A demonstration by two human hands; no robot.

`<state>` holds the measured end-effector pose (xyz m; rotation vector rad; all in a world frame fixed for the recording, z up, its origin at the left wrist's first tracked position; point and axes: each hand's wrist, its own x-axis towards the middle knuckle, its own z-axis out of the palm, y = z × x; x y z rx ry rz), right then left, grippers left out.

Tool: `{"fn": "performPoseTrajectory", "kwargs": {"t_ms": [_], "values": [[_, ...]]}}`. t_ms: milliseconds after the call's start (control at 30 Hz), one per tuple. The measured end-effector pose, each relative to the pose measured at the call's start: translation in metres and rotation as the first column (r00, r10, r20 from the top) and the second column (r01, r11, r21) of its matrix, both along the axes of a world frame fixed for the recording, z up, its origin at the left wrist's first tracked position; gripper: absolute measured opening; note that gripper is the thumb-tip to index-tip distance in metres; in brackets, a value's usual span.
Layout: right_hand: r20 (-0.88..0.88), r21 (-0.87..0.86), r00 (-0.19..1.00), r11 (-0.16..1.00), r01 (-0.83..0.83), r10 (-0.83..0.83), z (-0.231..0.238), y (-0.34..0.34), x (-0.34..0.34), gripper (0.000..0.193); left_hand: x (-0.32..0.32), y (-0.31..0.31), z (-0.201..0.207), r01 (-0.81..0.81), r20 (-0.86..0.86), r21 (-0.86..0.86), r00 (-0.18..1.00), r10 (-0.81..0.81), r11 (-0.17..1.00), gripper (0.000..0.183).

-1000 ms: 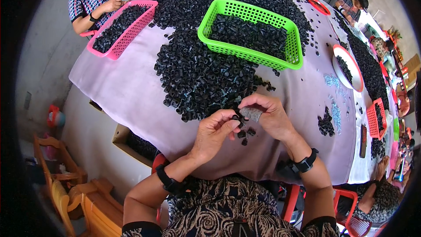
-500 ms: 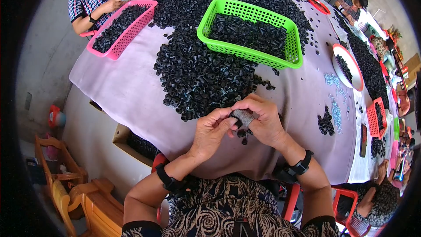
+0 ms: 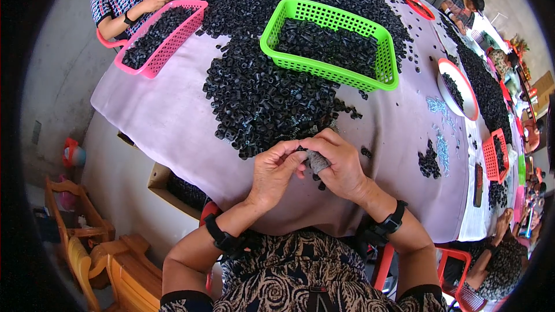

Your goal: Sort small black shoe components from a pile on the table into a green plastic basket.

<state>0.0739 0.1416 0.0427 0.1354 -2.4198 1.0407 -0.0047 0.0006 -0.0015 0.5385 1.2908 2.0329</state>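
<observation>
Hand state: my left hand (image 3: pixel 273 174) pinches a small black part (image 3: pixel 302 149) between thumb and fingers. My right hand (image 3: pixel 342 164) is curled against it, fingertips meeting those of the left; a grey wrap (image 3: pixel 317 162) covers what appears to be the right thumb. The part is mostly hidden, so I cannot tell whether the right fingers also grip it or only press on it.

Part location: at the meeting fingertips, in front of the near edge of the black heap (image 3: pixel 248 95), over the mauve tablecloth (image 3: pixel 173 104).

Possible faults and causes:

1. Slip of the part. Cause: a small contact area and pressure from two sides. A part that escapes forward probably lands in the heap, where similar black pieces make it hard to identify.

2. Loss of feel. Cause: the grey wrap, which likely dulls touch. Excess force may tilt the part or let the thumb skid onto the left fingertips.

3. Ejected spring. Coil springs (image 3: pixel 296 120) lie among the heap; I cannot see whether one is in my grip. If one is compressed there, uneven release could throw it.

4. Mixed pieces. Cause: loose black pieces (image 3: pixel 321 185) lie just below my hands, and another black piece (image 3: pixel 366 152) sits beside the right hand. A sweeping wrist could scatter them.
</observation>
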Motion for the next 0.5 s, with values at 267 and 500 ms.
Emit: {"fn": "performPoseTrajectory", "kwargs": {"t_ms": [267, 500], "values": [[-0.026, -0.219, 0.989, 0.966, 0.14, -0.149, 0.0, 0.02, -0.002, 0.034, 0.0, 0.001, 0.0, -0.025, 0.041, 0.054, 0.999, 0.023, 0.998, 0.021], [0.206, -0.139, 0.978, 0.989, 0.042, -0.012, 0.012, 0.041, 0.003, 0.023, -0.001, 0.0, 0.001, -0.024, 0.054, 0.057, 0.998, 0.021, 0.998, 0.023]]}}
